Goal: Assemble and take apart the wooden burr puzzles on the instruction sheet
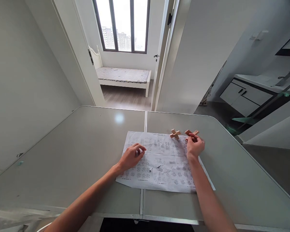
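A large sheet of printed paper (pixel 164 180) covered with small diagrams lies on the table. My left hand (pixel 132 156) rests over its left part, fingers loosely curled with a gap at the thumb and nothing seen in them. At the sheet's far right corner, my right hand (pixel 195 147) has its fingertips pinched on a wooden puzzle piece (pixel 188 132); its lower part is hidden by the fingers. Another bit of wood (pixel 196 132) shows just beyond that hand. To its left, an interlocking wooden cross puzzle (pixel 175 134) stands at the paper's far edge.
The grey table (pixel 87 154) has a metal seam (pixel 141 203) running down its middle. Two small dark marks or holes show in the paper near its centre. Beyond the table are a doorway, a bed (pixel 124 74) and, at right, a sink cabinet (pixel 246 93).
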`<state>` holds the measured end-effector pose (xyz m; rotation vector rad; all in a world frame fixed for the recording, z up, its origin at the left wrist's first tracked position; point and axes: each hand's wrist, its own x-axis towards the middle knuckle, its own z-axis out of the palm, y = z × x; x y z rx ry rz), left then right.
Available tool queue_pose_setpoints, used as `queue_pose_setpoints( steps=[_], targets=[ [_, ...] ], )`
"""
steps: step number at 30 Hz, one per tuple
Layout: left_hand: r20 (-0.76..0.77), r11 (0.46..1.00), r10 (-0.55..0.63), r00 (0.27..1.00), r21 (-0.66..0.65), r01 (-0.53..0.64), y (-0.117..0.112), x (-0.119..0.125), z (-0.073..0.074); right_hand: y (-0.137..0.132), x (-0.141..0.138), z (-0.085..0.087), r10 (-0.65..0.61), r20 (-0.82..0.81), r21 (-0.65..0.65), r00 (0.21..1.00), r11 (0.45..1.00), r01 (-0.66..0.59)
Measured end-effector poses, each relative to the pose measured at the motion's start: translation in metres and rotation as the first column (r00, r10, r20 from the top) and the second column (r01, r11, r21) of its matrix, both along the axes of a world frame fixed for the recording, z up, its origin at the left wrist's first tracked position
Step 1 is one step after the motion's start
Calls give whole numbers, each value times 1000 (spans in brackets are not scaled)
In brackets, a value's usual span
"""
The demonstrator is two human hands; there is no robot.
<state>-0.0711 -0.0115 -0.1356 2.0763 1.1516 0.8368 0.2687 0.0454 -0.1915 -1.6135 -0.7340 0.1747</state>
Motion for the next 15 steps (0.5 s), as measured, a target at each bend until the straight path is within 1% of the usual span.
queue_pose_setpoints(
  steps=[1,2,5,7,9,10,11,12,13,15],
  targets=[
    [1,1000,-1,1000,1,1,0,0,0,-1,-3,5,-32,-51,16,998,999,33],
    [1,1000,-2,1000,2,2,0,0,-1,-3,-6,9,-35,-78,35,996,999,38],
    [1,1000,-5,1000,8,5,1,-1,-3,-8,-14,25,-19,-96,90,995,996,28],
    [-1,1000,-4,1000,11,4,1,-1,-3,-12,-18,33,1,-99,157,995,988,15],
    [-3,1000,-2,1000,10,2,1,-1,-3,-15,-22,40,62,-121,228,991,973,-33],
    [-3,1000,0,1000,10,0,1,-1,-3,-16,-23,42,112,-144,263,983,962,-71],
    [-2,1000,1,1000,8,-1,0,0,-2,-17,-25,44,190,-189,300,963,945,-127],
    [-1,1000,2,1000,7,-2,0,0,-1,-18,-27,45,287,-247,340,925,920,-195],
    [2,1000,4,1000,6,-4,-1,1,-1,-18,-29,46,396,-310,385,865,884,-266],
    [8,1000,8,1000,6,-8,-2,2,1,-20,-37,48,597,-416,479,686,785,-392]
  ],
)
